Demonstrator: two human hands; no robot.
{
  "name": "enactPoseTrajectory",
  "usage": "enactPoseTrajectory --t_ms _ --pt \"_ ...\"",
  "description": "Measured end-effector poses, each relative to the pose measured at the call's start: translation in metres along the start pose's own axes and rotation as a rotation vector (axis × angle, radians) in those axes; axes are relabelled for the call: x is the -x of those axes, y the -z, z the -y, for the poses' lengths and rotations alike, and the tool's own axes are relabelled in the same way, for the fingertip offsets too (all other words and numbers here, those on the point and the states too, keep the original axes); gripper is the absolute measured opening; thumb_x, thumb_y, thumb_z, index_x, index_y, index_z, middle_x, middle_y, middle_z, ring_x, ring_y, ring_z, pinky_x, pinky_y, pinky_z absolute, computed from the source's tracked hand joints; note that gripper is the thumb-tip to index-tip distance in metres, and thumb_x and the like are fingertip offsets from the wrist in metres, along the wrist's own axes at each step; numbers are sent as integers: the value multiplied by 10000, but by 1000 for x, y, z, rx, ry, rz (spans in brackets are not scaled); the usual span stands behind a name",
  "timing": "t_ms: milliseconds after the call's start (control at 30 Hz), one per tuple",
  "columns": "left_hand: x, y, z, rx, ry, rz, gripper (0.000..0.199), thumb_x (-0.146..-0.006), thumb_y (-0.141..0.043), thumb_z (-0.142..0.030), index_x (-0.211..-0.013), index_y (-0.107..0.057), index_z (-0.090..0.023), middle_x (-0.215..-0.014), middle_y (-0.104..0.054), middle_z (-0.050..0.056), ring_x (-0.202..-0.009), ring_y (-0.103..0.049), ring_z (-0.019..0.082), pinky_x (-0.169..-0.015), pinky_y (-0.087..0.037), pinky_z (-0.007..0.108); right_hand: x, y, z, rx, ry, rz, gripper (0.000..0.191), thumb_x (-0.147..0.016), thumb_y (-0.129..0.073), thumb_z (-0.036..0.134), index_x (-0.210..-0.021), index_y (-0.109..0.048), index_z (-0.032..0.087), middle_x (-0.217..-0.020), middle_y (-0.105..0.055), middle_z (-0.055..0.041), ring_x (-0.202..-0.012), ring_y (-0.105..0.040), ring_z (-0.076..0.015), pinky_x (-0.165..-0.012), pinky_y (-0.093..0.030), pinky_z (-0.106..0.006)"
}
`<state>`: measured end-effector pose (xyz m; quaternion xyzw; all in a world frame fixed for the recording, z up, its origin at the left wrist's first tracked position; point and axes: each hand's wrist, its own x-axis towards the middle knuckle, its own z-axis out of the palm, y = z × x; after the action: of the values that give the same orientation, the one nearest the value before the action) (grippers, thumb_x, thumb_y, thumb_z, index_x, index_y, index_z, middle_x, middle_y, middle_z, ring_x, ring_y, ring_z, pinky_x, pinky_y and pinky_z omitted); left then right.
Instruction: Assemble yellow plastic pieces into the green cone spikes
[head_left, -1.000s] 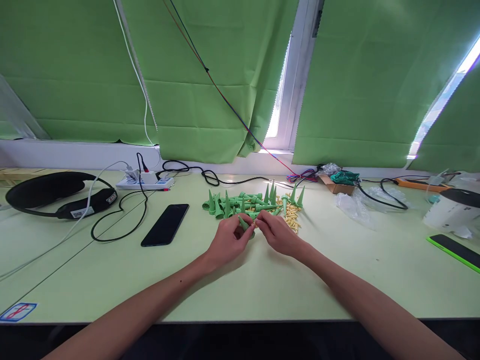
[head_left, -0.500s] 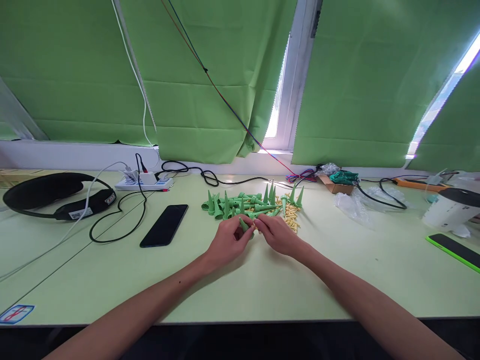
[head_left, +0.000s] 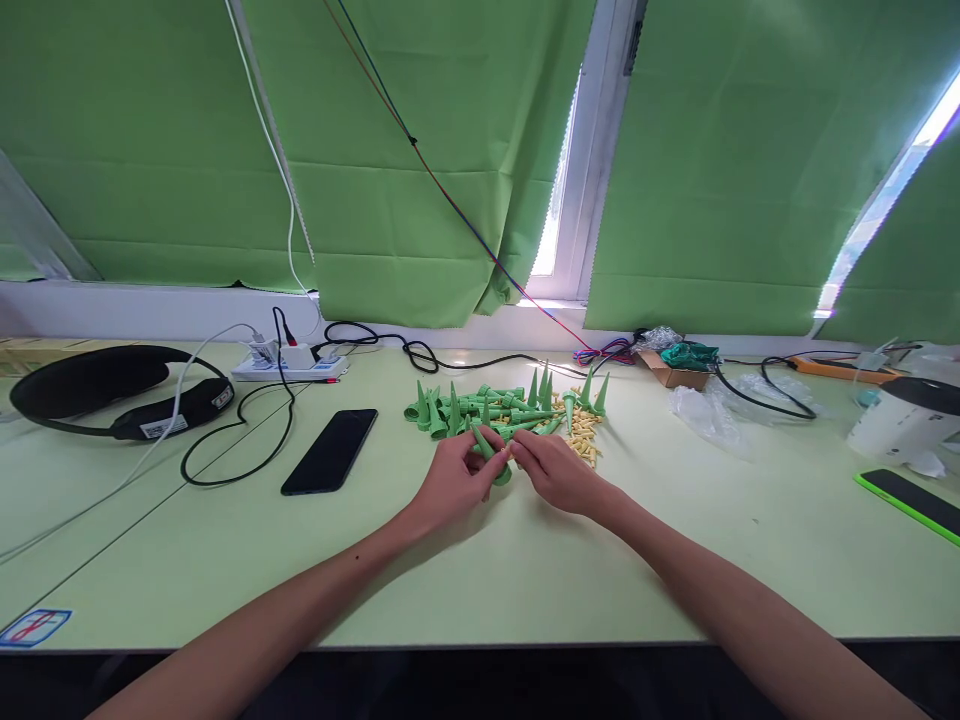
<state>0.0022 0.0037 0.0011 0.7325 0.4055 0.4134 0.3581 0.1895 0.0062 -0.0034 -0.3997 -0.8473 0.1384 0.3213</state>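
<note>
My left hand (head_left: 459,474) is closed around a green plastic spike (head_left: 484,443), its pointed end tilted up to the left and its wider end low on the right. Close beside it, my right hand (head_left: 553,468) has thumb and fingers pinched together at the spike. What sits in that pinch is mostly hidden; a small pale bit shows at the fingertips. Just beyond both hands lies a pile of green spikes (head_left: 487,402), several standing point up. Small tan pegs (head_left: 583,432) are heaped at the pile's right side.
A black phone (head_left: 330,452) lies left of my hands, near a power strip (head_left: 289,368) and looping cables. Farther left is a black neckband-like device (head_left: 172,408). To the right are a small cardboard box (head_left: 679,374), clear plastic bags (head_left: 709,418), a white cup (head_left: 904,420) and a green-edged phone (head_left: 911,503).
The spike in my left hand has turned, so more of its length and its wide end now show. My right hand has barely moved.
</note>
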Motion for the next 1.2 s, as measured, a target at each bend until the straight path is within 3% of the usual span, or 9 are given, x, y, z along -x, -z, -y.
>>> enactPoseTrajectory --t_ms 167,333,533,733,900,1000,1200 --pt "0 -1 3 -175 -141 -60 218 -893 -607 -372 -835 -617 -162 -618 -632 -12 -424 -516 79 -436 -399 209 0 -1 -3 30 -3 -3 320 -1034 -311 313 -731 -341 216 -638 -396 31 -562 -336 -128 -565 -244 -272" --pt "1 0 6 -269 -278 -65 135 -912 -584 -293 -892 -623 -165 -622 -610 -28 -473 -526 79 -467 -415 199 0 -2 -2 31 -35 -11 361 -1036 -302 332 -697 -319 208 -605 -379 34 -544 -301 -122 -559 -234 -279" --pt "1 1 9 -355 -471 -63 83 -935 -543 -215 -912 -610 -172 -785 -629 1 -585 -550 80 -507 -425 194 -1 -2 -1 6 -68 0 401 -1037 -296 357 -667 -310 203 -582 -376 32 -542 -315 -119 -572 -245 -280" --pt "1 1 7 -340 -462 -72 81 -934 -551 -222 -910 -612 -173 -779 -625 -3 -581 -556 79 -506 -431 194 -1 -3 0 -51 -49 -29 387 -1041 -296 364 -687 -325 208 -590 -396 36 -546 -333 -120 -564 -232 -276" --pt "0 -1 4 -227 -277 -94 138 -919 -590 -297 -894 -612 -163 -623 -596 -40 -452 -538 68 -454 -424 192 -1 -1 3 -85 -44 -55 371 -1048 -280 377 -721 -343 212 -627 -434 33 -560 -364 -121 -571 -240 -274" --pt "0 -2 4 -183 -235 -96 160 -915 -594 -317 -905 -615 -159 -623 -604 -36 -444 -552 70 -446 -434 189 -1 0 4 -87 -30 -48 349 -1047 -286 366 -737 -340 215 -642 -444 33 -564 -365 -120 -571 -242 -273" --pt "1 -1 3 -256 -430 -102 59 -905 -593 -221 -940 -606 -175 -836 -634 6 -576 -575 67 -500 -470 176 -1 -1 0 -84 -19 -57 315 -1044 -304 336 -753 -332 217 -643 -431 37 -563 -358 -118 -572 -243 -271"
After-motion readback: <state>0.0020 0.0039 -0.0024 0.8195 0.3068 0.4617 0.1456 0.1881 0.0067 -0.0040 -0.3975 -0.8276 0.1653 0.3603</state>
